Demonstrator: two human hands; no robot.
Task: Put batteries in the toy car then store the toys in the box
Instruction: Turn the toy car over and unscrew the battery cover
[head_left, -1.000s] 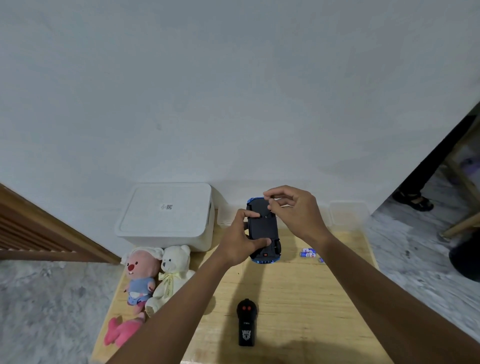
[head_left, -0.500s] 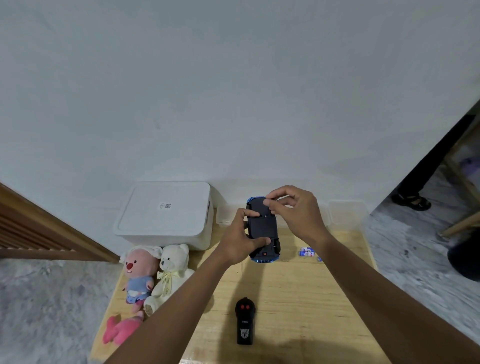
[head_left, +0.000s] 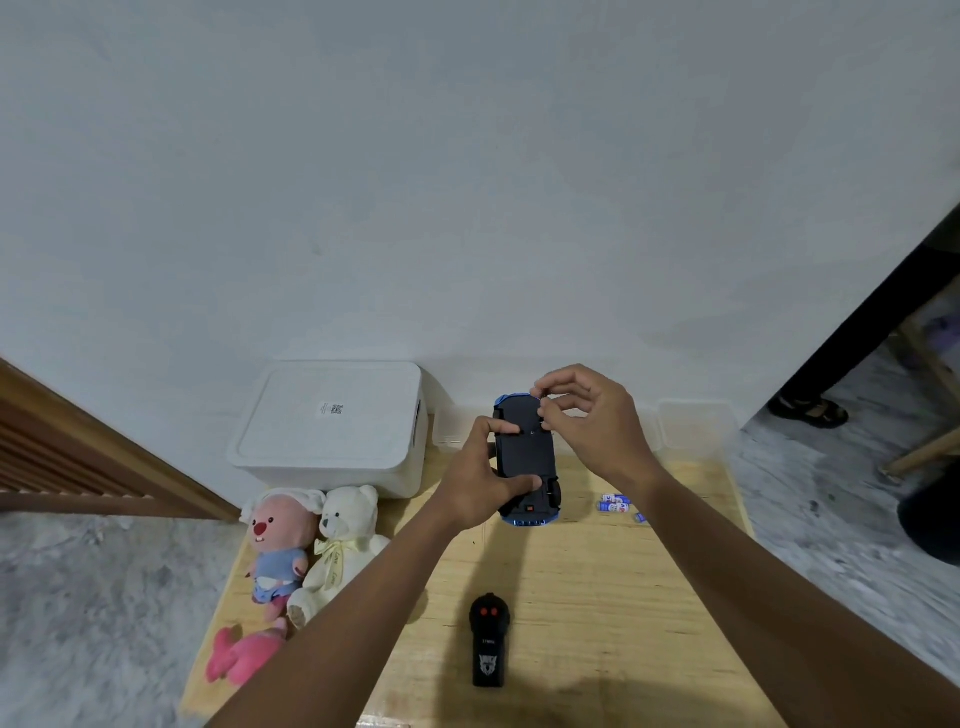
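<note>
Black underside up at frame centre, the toy car (head_left: 525, 457) is clamped by the left hand (head_left: 480, 486) while the right hand (head_left: 589, 421) pinches something too small to tell, which could slip and drop.

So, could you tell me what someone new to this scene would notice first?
The upturned toy car, gripped by the left hand above the wooden table while the right hand pinches at its far end. Next, the plush toys at the table's left, before the closed white box.

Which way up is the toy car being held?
Upside down: the toy car shows its flat dark underside to the camera, with its blue body only at the edges. The left hand grips it.
</note>
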